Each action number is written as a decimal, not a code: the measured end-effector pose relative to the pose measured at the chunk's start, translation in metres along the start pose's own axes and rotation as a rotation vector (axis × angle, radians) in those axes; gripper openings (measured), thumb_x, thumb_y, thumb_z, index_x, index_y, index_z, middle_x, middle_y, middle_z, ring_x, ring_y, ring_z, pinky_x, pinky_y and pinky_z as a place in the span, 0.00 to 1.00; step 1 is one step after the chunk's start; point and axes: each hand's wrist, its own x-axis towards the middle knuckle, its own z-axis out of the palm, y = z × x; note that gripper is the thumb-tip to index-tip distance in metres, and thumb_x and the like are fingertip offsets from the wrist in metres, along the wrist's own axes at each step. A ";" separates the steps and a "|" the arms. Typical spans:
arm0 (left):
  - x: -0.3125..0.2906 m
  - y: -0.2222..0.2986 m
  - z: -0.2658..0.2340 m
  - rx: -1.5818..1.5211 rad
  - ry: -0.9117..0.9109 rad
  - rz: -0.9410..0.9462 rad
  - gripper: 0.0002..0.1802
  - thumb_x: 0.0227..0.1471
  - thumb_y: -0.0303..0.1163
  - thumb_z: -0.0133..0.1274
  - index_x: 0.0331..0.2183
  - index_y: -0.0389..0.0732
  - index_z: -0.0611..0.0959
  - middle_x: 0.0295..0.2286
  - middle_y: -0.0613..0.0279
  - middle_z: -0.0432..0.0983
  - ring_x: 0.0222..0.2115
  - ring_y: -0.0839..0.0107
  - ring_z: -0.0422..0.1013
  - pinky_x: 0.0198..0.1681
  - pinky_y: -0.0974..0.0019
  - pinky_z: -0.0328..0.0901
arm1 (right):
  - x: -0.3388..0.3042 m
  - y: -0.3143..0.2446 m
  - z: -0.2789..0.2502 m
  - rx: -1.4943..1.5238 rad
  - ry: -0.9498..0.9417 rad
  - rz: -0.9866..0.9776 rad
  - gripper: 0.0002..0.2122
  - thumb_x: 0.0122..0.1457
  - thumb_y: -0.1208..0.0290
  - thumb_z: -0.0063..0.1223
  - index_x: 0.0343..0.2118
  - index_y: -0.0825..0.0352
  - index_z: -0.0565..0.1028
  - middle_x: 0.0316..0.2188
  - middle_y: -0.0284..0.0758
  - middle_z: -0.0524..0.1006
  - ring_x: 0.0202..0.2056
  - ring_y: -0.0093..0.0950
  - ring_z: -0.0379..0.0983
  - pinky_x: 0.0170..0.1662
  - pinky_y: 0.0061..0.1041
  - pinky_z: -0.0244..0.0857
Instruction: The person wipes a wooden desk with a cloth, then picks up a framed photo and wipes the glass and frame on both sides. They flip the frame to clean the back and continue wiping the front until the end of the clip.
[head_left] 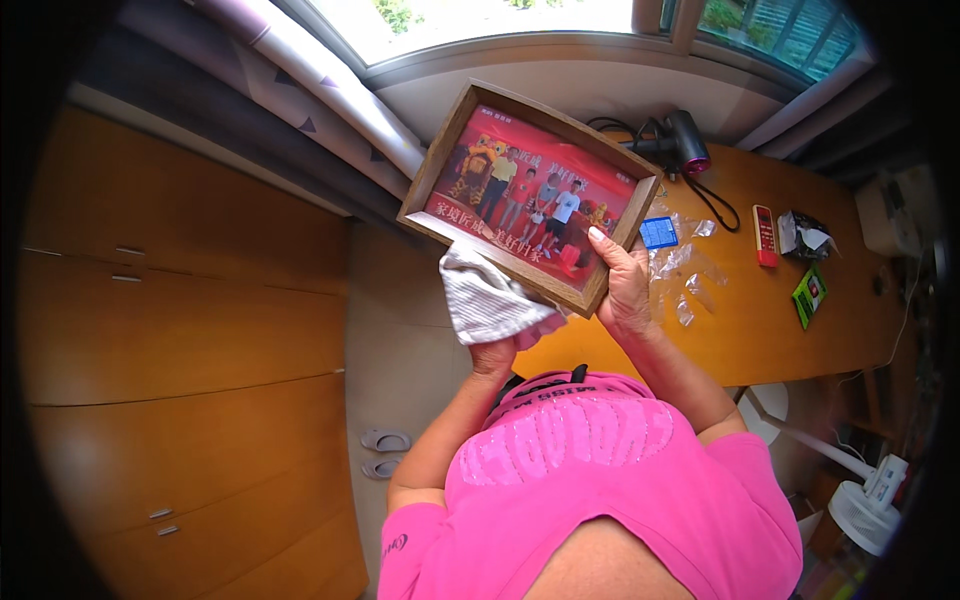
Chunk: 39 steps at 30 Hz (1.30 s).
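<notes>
A wooden picture frame (540, 190) with a red group photo is held up in front of me, tilted. My right hand (628, 285) grips its lower right corner, with the thumb over the front edge. Below the frame's lower left edge, my left hand (493, 355) is closed around a white striped cloth (485, 300) with a pinkish edge. The cloth touches or lies just under the frame's edge and covers most of that hand's fingers.
On the wooden desk (720, 345) lie a black hair dryer (685, 142) with its cord, crumpled clear plastic (680, 265), a blue card (658, 232), a red remote control (765, 236) and a green packet (809, 296). Wooden cabinets (190, 350) stand left; slippers (385, 440) rest on the floor.
</notes>
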 end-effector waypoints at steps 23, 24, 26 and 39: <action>0.045 0.029 -0.041 0.169 0.174 0.143 0.25 0.40 0.35 0.59 0.39 0.35 0.71 0.34 0.60 0.69 0.34 0.68 0.67 0.39 0.66 0.64 | 0.016 -0.018 -0.010 -0.078 -0.077 0.107 0.15 0.52 0.81 0.48 0.44 0.69 0.67 0.37 0.37 0.74 0.36 0.27 0.74 0.38 0.27 0.72; 0.045 0.014 -0.054 0.008 0.197 0.041 0.26 0.43 0.34 0.57 0.44 0.35 0.69 0.40 0.61 0.69 0.39 0.70 0.67 0.44 0.66 0.63 | 0.018 -0.020 -0.009 -0.090 -0.082 0.108 0.15 0.52 0.81 0.48 0.44 0.69 0.67 0.37 0.37 0.74 0.36 0.27 0.74 0.38 0.27 0.72; 0.060 0.024 -0.066 -0.263 0.172 -0.030 0.21 0.53 0.35 0.48 0.47 0.38 0.66 0.40 0.63 0.66 0.41 0.72 0.64 0.47 0.67 0.62 | 0.022 -0.027 -0.015 -0.125 -0.084 0.102 0.15 0.52 0.81 0.48 0.44 0.69 0.67 0.37 0.37 0.74 0.36 0.27 0.74 0.39 0.27 0.72; 0.118 0.088 -0.081 0.117 0.165 0.172 0.19 0.41 0.27 0.58 0.39 0.36 0.74 0.32 0.66 0.72 0.31 0.78 0.68 0.36 0.73 0.65 | 0.046 -0.060 -0.028 -0.211 -0.207 0.304 0.14 0.50 0.81 0.50 0.42 0.70 0.69 0.34 0.38 0.76 0.33 0.26 0.75 0.37 0.24 0.72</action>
